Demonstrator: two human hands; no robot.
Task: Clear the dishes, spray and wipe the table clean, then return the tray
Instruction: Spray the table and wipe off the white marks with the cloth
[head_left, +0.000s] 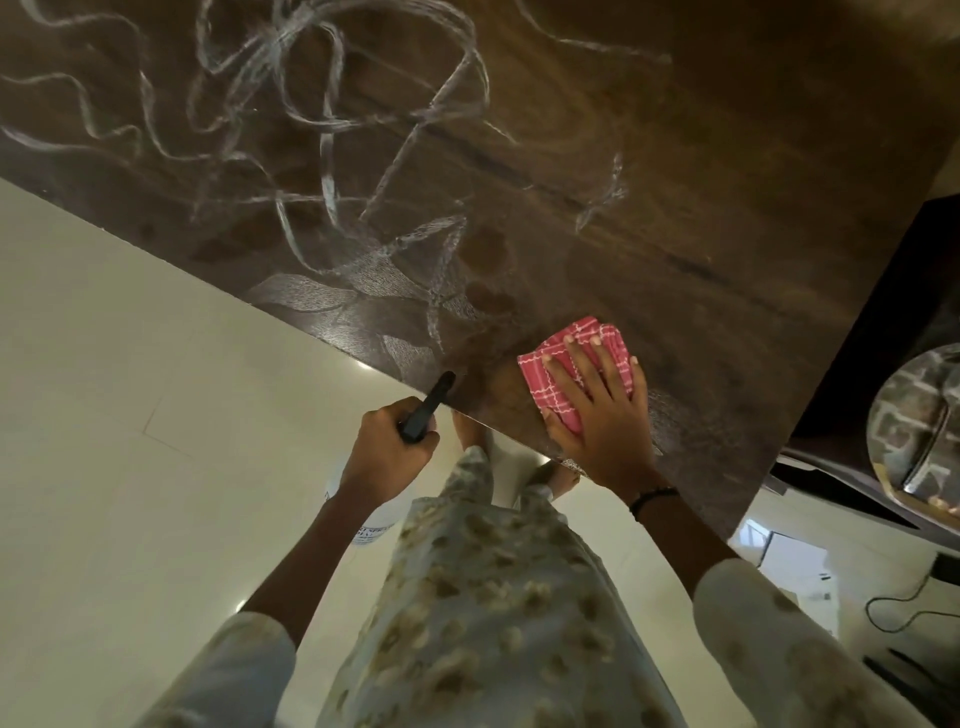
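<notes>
A dark brown wooden table (649, 171) fills the upper part of the view, streaked with pale wet wipe marks. My right hand (597, 410) presses flat, fingers straight, on a folded red-and-white checked cloth (597, 338) near the table's near edge. My left hand (382, 452) grips the black trigger head of a white spray bottle (423, 415), held just off the table edge, nozzle pointing toward the table. The bottle's white body hangs below the hand, mostly hidden.
Glossy cream floor tiles (119, 389) lie left of and below the table. A round reflective object (919, 426) sits on dark furniture at the right. A black cable (904, 608) and papers lie on the floor at lower right.
</notes>
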